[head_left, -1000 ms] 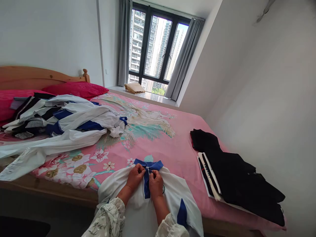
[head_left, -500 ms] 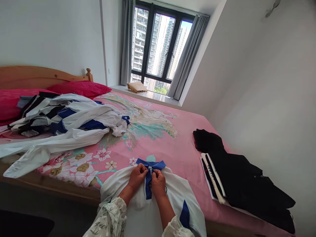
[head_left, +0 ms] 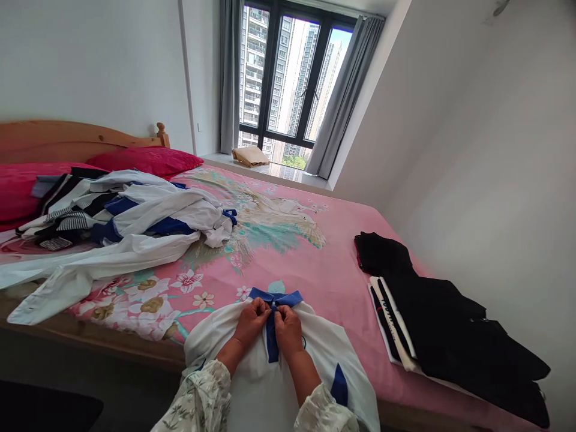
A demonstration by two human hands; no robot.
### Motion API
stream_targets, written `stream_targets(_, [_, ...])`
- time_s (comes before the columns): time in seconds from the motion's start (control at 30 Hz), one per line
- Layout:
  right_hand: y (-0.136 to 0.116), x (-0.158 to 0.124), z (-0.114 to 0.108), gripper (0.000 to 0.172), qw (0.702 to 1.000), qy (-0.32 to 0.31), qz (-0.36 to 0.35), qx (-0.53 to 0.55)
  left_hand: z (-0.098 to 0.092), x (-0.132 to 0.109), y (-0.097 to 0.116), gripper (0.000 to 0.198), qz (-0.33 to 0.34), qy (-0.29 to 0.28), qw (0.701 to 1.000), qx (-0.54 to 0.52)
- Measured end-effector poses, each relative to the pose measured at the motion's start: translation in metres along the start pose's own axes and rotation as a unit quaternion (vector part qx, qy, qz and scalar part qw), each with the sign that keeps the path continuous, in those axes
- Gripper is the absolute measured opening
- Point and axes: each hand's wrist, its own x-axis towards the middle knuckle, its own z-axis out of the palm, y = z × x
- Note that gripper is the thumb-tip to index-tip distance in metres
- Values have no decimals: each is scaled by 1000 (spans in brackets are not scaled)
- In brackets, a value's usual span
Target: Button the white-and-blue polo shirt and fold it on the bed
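Observation:
A white shirt with a blue collar and blue front strip lies flat on the near edge of the pink flowered bed. My left hand and my right hand sit side by side just below the collar. Both pinch the blue strip at the neck, fingers closed on the cloth. What lies between the fingertips is too small to make out. Flower-print sleeves cover both my forearms.
A heap of white, blue and striped clothes covers the bed's left side, near red pillows and a wooden headboard. Dark clothes lie on the right over a folded white piece. A tan bag rests on the window sill.
My hands have drawn a little closer together at the collar. The view has shifted slightly; the clothes on the bed have not moved.

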Motion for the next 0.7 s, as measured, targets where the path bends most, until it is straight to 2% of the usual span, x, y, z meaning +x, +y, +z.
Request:
stream_targets(0.33, [16,8,-4,23,996,-69,40,35,4,-3,1,21,34,1,999,31])
stream_targets(0.5, [19,11,-7,31,993,-98,54,44,5,-2,-1,20,52,-3,998,39])
stream_targets(0.7, [22,17,-5,15,993,-114,31,10,4,-2,-4,18,57,-17,997,49])
